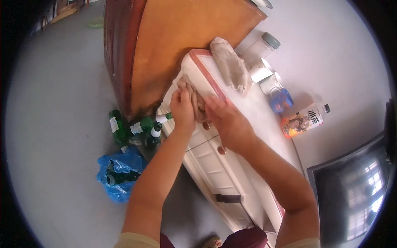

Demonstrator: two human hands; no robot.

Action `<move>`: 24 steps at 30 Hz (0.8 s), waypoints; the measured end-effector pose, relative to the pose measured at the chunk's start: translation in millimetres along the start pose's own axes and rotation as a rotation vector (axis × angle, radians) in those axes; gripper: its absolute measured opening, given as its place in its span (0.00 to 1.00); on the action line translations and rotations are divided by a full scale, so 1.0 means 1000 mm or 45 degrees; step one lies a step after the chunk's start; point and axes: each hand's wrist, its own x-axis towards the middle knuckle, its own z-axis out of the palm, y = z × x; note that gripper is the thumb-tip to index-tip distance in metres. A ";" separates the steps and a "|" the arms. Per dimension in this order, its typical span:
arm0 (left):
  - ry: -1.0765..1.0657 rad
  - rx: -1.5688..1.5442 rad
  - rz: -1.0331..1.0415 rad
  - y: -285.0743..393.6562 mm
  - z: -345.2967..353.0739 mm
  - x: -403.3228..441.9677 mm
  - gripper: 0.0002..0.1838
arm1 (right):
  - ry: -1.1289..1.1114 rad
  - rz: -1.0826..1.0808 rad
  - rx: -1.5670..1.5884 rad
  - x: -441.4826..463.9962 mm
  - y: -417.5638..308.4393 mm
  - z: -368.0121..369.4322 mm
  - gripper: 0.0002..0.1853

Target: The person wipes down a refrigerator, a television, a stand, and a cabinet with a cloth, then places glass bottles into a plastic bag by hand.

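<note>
My left hand (182, 110) is closed on a crumpled brownish cloth (194, 96), pressed against the front of a white cabinet (244, 165) just below its rounded, red-trimmed top edge. Beside it, my right hand (227, 120) rests with fingers stretched out on that edge, next to the cloth; its thumb side is partly hidden. Two round knobs (221, 150) show below my right hand. On the cabinet top lies a second cloth, a pale bunched one (229, 66).
Along the wall stand a lidded jar (260, 47), white cups (261, 70), a blue mug (281, 100), a bottled drink (304, 121) and a dark television (351, 194). A brown wooden cabinet (178, 33) adjoins. Several green bottles (118, 128) and a blue plastic bag (120, 175) are on the floor.
</note>
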 end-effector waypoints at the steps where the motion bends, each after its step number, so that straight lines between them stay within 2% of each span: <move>1: -0.067 -0.007 0.085 0.012 0.006 -0.007 0.14 | 0.063 0.020 0.076 0.003 0.003 0.004 0.24; 2: -0.134 -0.013 0.170 0.016 0.011 -0.012 0.15 | 0.084 0.064 0.123 0.006 0.004 0.004 0.26; 3: 0.052 0.429 0.479 0.000 0.013 -0.016 0.17 | 0.108 0.109 0.165 0.010 0.005 0.003 0.28; 4: -0.055 0.738 0.755 0.012 0.021 -0.037 0.18 | 0.128 0.161 0.208 0.012 0.005 0.002 0.30; 5: -0.134 0.778 0.852 0.013 0.025 -0.051 0.17 | 0.172 0.157 0.350 0.010 0.004 -0.004 0.35; 6: -0.213 0.817 0.950 0.012 0.027 -0.057 0.17 | 0.199 0.157 0.393 0.009 0.005 -0.006 0.36; 8: -0.221 0.899 0.974 0.007 0.027 -0.040 0.16 | 0.251 0.157 0.491 0.008 0.005 -0.008 0.38; 12: -0.192 1.169 1.151 0.027 0.034 0.036 0.16 | 0.157 0.156 0.480 0.008 0.002 -0.011 0.38; 15: -0.111 1.145 0.928 0.035 0.040 0.047 0.16 | 0.174 0.180 0.524 0.007 0.001 -0.013 0.38; 18: -0.244 1.042 0.933 0.013 0.023 0.016 0.17 | 0.219 0.188 0.546 0.004 0.004 -0.013 0.38; 21: -0.192 0.777 1.019 -0.005 0.017 -0.042 0.17 | 0.248 0.162 0.556 0.004 0.007 -0.010 0.39; 24: -0.235 0.872 0.855 0.000 0.022 0.003 0.17 | 0.231 0.175 0.569 0.003 0.006 -0.010 0.38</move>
